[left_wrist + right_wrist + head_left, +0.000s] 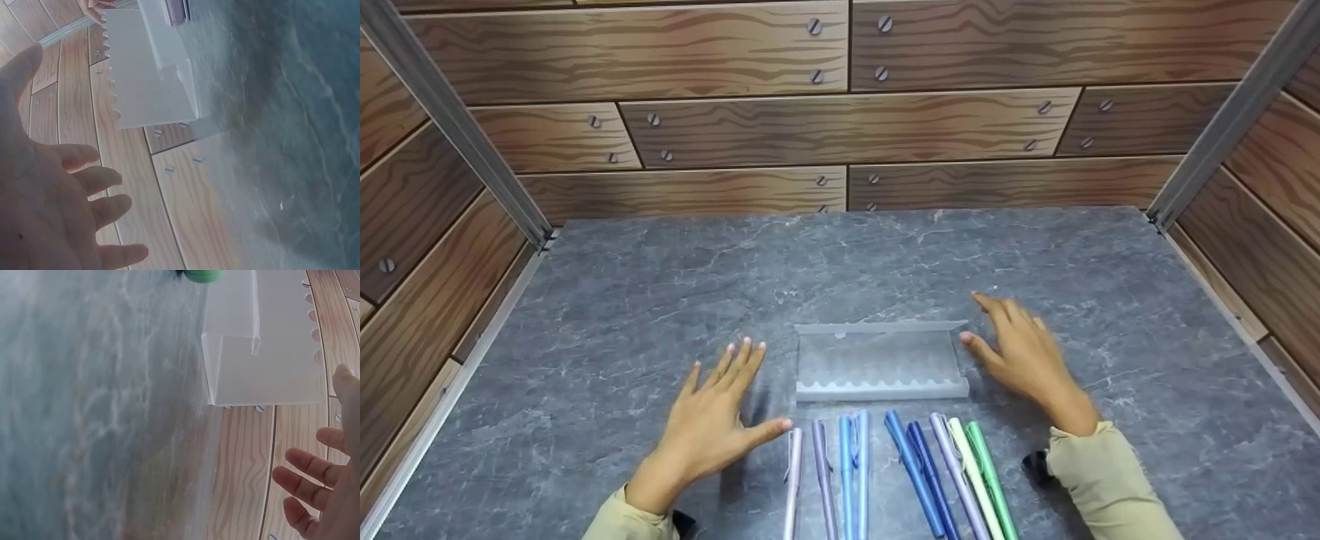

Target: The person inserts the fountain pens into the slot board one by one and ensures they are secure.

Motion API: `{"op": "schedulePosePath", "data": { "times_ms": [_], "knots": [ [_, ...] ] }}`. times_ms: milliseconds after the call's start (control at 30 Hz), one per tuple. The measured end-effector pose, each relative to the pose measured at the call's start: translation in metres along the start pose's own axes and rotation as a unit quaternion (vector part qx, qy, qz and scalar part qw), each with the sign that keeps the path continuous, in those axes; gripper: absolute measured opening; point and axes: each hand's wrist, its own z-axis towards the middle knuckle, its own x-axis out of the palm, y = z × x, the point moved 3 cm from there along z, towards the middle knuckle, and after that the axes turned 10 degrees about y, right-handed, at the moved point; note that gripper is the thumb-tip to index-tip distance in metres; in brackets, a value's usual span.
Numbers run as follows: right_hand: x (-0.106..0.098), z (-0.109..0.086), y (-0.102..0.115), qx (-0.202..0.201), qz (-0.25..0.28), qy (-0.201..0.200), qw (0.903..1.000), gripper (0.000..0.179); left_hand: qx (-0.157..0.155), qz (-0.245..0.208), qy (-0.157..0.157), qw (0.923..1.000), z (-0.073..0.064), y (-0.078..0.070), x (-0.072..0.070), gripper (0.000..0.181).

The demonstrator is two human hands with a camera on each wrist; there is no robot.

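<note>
A translucent plastic pen holder (881, 391), with a scalloped front edge, rests on the dark marbled table between both hands. My left hand (709, 420) is apart from it to the left, its fingers spread and holding nothing. To the holder's right, my right hand (1024, 356) hovers with fingers extended and thumb near its edge, also without anything in it. Several capped pens lie in front of the holder: a pale lilac pen (793, 480) near my left thumb, a purple pen (824, 484), light blue, blue and dark blue ones, a lavender pen (958, 472) and a green pen (991, 480).
Wood-patterned panels (840, 127) enclose the table (660, 277) at the back and both sides. Metal posts (472, 127) rise at the two rear corners. The pens form two loose groups, with a gap between them.
</note>
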Motion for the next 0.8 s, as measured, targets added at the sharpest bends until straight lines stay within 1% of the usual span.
{"op": "schedulePosePath", "data": {
  "times_ms": [100, 300, 533, 633, 800],
  "knots": [
    [0.001, 0.0, 0.001, -0.003, 0.02, -0.003, 0.9998, 0.059, 0.003, -0.014, 0.004, 0.9999, -0.002, -0.001, 0.002, 0.097],
    [0.002, 0.001, 0.002, -0.006, 0.037, -0.003, 0.9993, 0.056, 0.008, -0.028, 0.003, 0.9996, -0.005, 0.0, 0.006, 0.098],
    [0.004, 0.002, 0.006, -0.018, 0.049, -0.018, 0.9985, 0.05, 0.026, -0.041, -0.006, 0.9988, -0.01, 0.001, 0.012, 0.1],
    [0.005, 0.002, 0.008, -0.019, 0.056, -0.019, 0.9981, 0.047, 0.031, -0.04, -0.003, 0.9987, -0.011, 0.001, 0.014, 0.1],
    [0.006, 0.003, 0.007, -0.02, 0.06, -0.025, 0.9977, 0.039, 0.04, -0.05, 0.013, 0.9979, -0.011, 0.001, 0.014, 0.097]
  ]
}}
